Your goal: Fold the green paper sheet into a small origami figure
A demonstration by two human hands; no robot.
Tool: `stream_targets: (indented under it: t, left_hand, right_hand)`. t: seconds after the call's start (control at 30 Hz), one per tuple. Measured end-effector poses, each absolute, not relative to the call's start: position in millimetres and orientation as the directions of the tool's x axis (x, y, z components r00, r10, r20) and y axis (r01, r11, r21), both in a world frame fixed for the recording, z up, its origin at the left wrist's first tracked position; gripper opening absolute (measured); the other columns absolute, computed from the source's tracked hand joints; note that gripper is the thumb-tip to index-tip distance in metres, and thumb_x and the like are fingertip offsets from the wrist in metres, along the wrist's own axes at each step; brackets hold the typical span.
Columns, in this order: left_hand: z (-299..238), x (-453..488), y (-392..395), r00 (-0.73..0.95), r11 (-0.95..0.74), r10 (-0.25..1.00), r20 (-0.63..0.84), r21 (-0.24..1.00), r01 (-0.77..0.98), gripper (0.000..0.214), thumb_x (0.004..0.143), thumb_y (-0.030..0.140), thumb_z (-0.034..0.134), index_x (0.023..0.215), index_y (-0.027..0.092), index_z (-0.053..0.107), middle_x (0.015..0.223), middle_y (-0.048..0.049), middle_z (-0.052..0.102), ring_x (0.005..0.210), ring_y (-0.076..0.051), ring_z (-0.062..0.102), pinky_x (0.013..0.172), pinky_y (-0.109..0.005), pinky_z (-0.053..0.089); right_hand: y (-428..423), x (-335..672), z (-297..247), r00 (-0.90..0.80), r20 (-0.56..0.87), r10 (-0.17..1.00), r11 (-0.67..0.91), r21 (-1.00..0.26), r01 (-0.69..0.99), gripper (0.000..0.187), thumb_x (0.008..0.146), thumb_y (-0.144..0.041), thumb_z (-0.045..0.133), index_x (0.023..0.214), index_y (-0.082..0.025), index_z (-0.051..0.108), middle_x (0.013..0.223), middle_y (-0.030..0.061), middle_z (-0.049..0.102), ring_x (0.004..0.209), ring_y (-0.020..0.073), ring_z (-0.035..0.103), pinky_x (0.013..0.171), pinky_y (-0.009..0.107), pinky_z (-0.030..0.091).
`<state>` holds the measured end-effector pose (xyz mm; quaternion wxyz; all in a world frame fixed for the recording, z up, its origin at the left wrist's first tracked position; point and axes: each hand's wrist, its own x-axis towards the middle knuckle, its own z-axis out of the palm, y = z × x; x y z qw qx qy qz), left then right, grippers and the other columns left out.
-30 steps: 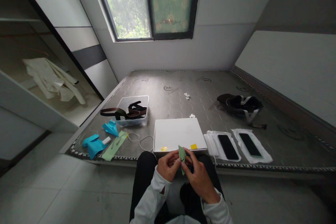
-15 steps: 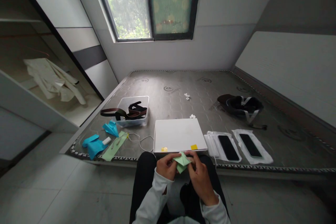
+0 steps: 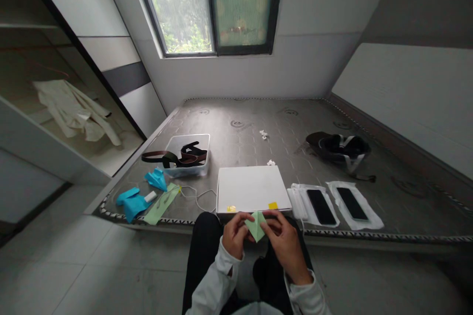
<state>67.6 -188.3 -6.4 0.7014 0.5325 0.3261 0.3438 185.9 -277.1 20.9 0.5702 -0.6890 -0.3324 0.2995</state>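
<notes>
A small folded piece of light green paper (image 3: 255,225) sits between my two hands, over my lap, just in front of the bed's edge. My left hand (image 3: 234,235) pinches its left side with curled fingers. My right hand (image 3: 286,242) grips its right side, fingers closed on the fold. The paper now shows as a flat, pointed shape facing up. Right behind my hands lies a white box (image 3: 251,189) with two small yellow bits on its near edge.
On the grey mattress (image 3: 281,128): two black phones (image 3: 320,206) on white wrappers, a clear tub with brown belts (image 3: 186,155), blue folded papers (image 3: 133,203), a green paper strip (image 3: 161,204), a white cable, and a black headset (image 3: 340,146). A window is beyond; an open wardrobe stands left.
The green paper went from standing edge-on to spread flat between my fingers. Both hands shifted slightly as they turned and pressed it.
</notes>
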Motion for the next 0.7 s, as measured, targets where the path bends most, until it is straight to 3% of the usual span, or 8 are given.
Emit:
stream_targets:
  t: [0.1, 0.2, 0.27, 0.43, 0.6, 0.7]
  left_hand:
    - [-7, 68, -188, 0.482, 0.108, 0.871, -0.094, 0.994, -0.001, 0.041, 0.076, 0.049, 0.067, 0.098, 0.015, 0.073, 0.069, -0.0035, 0.075, 0.048, -0.013, 0.064, 0.044, -0.019, 0.052]
    - [-8, 69, -187, 0.443, 0.016, 0.893, -0.082, 0.989, 0.150, 0.038, 0.073, 0.052, 0.071, 0.082, 0.017, 0.080, 0.066, -0.0054, 0.076, 0.049, -0.015, 0.066, 0.046, -0.021, 0.055]
    - [-7, 69, -188, 0.420, -0.008, 0.905, -0.061, 0.987, 0.162, 0.035, 0.074, 0.052, 0.071, 0.079, 0.019, 0.081, 0.066, -0.0053, 0.077, 0.051, -0.017, 0.068, 0.049, -0.023, 0.056]
    - [-3, 69, -189, 0.277, -0.005, 0.961, -0.007, 0.999, 0.041, 0.031, 0.069, 0.049, 0.077, 0.074, 0.019, 0.081, 0.073, -0.0077, 0.079, 0.067, -0.023, 0.075, 0.062, -0.026, 0.061]
    - [-5, 68, -181, 0.121, 0.153, 0.983, -0.139, 0.981, -0.118, 0.044, 0.062, 0.055, 0.081, 0.075, 0.013, 0.076, 0.064, -0.0081, 0.076, 0.057, -0.023, 0.073, 0.045, -0.024, 0.056]
    - [-6, 68, -179, 0.074, 0.237, 0.971, -0.226, 0.939, -0.248, 0.047, 0.058, 0.054, 0.084, 0.077, 0.013, 0.072, 0.071, -0.0099, 0.078, 0.061, -0.023, 0.075, 0.045, -0.022, 0.055]
  right_hand:
    - [-277, 188, 21, 0.614, -0.031, 0.789, -0.140, -0.981, 0.131, 0.038, 0.080, -0.049, 0.070, 0.107, -0.022, 0.073, 0.086, 0.0068, 0.079, 0.079, 0.0255, 0.075, 0.072, 0.032, 0.061]
    - [-279, 188, 24, 0.617, -0.009, 0.787, -0.140, -0.976, 0.164, 0.031, 0.081, -0.050, 0.068, 0.090, -0.023, 0.078, 0.087, 0.0071, 0.079, 0.080, 0.0265, 0.075, 0.074, 0.032, 0.061]
    - [-280, 187, 25, 0.634, 0.006, 0.773, -0.134, -0.976, 0.173, 0.031, 0.081, -0.051, 0.068, 0.086, -0.022, 0.078, 0.085, 0.0072, 0.079, 0.077, 0.0267, 0.075, 0.071, 0.032, 0.061]
    - [-278, 185, 20, 0.719, -0.006, 0.695, -0.086, -0.994, 0.074, 0.036, 0.078, -0.054, 0.071, 0.085, -0.018, 0.075, 0.085, 0.0097, 0.078, 0.077, 0.0266, 0.074, 0.071, 0.032, 0.060]
    - [-279, 192, 7, 0.831, -0.063, 0.553, 0.004, -0.997, -0.078, 0.044, 0.074, -0.058, 0.073, 0.088, -0.017, 0.067, 0.078, 0.0075, 0.076, 0.067, 0.0222, 0.071, 0.065, 0.031, 0.057]
    - [-280, 197, 3, 0.868, -0.065, 0.493, 0.030, -0.995, -0.092, 0.044, 0.073, -0.058, 0.073, 0.089, -0.017, 0.065, 0.076, 0.0065, 0.075, 0.065, 0.0206, 0.070, 0.064, 0.030, 0.056]
